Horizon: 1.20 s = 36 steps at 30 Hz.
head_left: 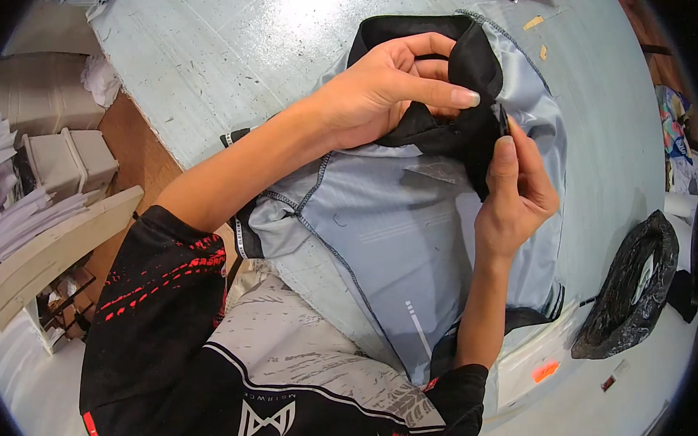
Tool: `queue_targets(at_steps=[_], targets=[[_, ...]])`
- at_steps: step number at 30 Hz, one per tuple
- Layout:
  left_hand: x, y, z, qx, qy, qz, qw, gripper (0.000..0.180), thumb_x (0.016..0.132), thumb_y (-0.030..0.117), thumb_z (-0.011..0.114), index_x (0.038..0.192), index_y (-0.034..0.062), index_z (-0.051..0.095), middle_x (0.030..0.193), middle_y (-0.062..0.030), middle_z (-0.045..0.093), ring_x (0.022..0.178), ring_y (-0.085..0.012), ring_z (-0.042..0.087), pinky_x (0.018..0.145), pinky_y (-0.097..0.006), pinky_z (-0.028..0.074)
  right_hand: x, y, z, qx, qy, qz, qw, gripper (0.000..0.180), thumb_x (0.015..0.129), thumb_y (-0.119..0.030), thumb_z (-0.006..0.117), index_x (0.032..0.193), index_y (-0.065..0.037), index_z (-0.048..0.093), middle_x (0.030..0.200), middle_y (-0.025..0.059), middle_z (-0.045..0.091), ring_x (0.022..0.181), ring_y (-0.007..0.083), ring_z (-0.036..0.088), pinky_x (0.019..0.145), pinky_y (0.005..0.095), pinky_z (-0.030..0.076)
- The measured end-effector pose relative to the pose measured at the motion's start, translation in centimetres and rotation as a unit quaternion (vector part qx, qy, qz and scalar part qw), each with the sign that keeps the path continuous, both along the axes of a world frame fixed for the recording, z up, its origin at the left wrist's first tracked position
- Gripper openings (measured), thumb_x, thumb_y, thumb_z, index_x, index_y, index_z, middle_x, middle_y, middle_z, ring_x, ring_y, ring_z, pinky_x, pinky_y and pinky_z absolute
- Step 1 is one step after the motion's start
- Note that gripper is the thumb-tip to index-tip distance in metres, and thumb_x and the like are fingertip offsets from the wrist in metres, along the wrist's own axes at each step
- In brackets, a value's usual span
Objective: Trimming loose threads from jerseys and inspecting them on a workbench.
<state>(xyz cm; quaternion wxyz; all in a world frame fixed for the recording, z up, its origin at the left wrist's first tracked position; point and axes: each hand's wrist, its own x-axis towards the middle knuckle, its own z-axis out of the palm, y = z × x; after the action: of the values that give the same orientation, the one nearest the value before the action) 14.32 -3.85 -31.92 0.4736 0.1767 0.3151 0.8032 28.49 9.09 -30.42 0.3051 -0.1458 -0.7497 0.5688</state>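
Note:
A grey garment (397, 213) lies on the table inside out, its dark overlocked seams showing. Its black collar (474, 66) is raised toward me. My left hand (397, 81) is closed on the collar, thumb on the outside and the fingers reaching inside the loop. Close by on the right, my right hand (519, 176) pinches a small dark pointed tool (504, 122) between thumb and forefinger. The tool's tip is at the collar's right edge, by the seam; its exact kind is mostly hidden by the fingers.
The garment rests on a pale, scuffed table (216, 42). A black plastic bag (632, 291) stands at the right. Stacked papers or cloth pieces (14, 205) and grey boxes (69, 161) are at the left. Small yellowish scraps (534, 22) lie at the far side.

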Motion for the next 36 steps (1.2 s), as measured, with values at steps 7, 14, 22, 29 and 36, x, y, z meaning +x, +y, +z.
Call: queue_targets(at_steps=[7,14,22,29,36], targets=[[0.2,0.0,0.5,0.007,-0.068,-0.016,0.998,0.024,0.084,0.011,0.068,0.106,0.0042,0.059,0.094,-0.003,0.065,0.086,-0.0101,0.061,0.077,-0.024,0.048,0.3,0.3,-0.1,0.002,0.01,-0.008,1.0,0.022,0.088,-0.004,0.064,0.109,0.003,0.066,0.077,-0.0032,0.057,0.061,0.0012,0.042,0.054,0.0159,0.029],[0.2,0.3,0.0,-0.019,-0.022,-0.001,1.0,0.017,0.089,0.016,0.064,0.102,0.0054,0.062,0.092,0.0008,0.064,0.086,-0.0063,0.061,0.075,-0.021,0.048,0.5,0.3,-0.1,0.042,0.034,0.019,0.998,0.025,0.078,0.004,0.07,0.104,0.003,0.069,0.071,-0.0003,0.057,0.059,0.0036,0.045,0.053,0.0177,0.032],[0.0,0.2,-0.4,-0.018,0.001,0.006,1.0,0.009,0.088,0.011,0.065,0.089,0.0108,0.056,0.091,0.0014,0.064,0.081,-0.0028,0.058,0.066,-0.017,0.044,0.8,0.5,0.8,0.032,-0.006,-0.014,0.999,0.026,0.085,0.0,0.065,0.111,0.003,0.066,0.082,-0.0036,0.058,0.068,0.003,0.044,0.06,0.016,0.031],[0.2,0.4,0.0,-0.019,-0.002,0.012,1.0,0.014,0.085,0.006,0.067,0.088,0.0117,0.055,0.092,0.0009,0.065,0.079,-0.0028,0.058,0.063,-0.016,0.042,0.4,0.1,1.2,0.085,0.019,0.0,0.996,0.027,0.081,0.001,0.07,0.108,0.002,0.068,0.075,-0.0021,0.056,0.063,0.0034,0.043,0.056,0.0165,0.031],[0.0,0.0,-1.0,0.019,0.004,-0.002,1.0,0.028,0.087,0.004,0.062,0.115,0.0051,0.056,0.099,-0.0015,0.066,0.08,-0.0041,0.062,0.064,-0.015,0.05,0.0,-0.2,0.7,0.039,0.028,-0.01,0.999,0.028,0.078,0.001,0.073,0.106,0.001,0.069,0.071,-0.0015,0.057,0.06,0.003,0.043,0.054,0.0168,0.033]])
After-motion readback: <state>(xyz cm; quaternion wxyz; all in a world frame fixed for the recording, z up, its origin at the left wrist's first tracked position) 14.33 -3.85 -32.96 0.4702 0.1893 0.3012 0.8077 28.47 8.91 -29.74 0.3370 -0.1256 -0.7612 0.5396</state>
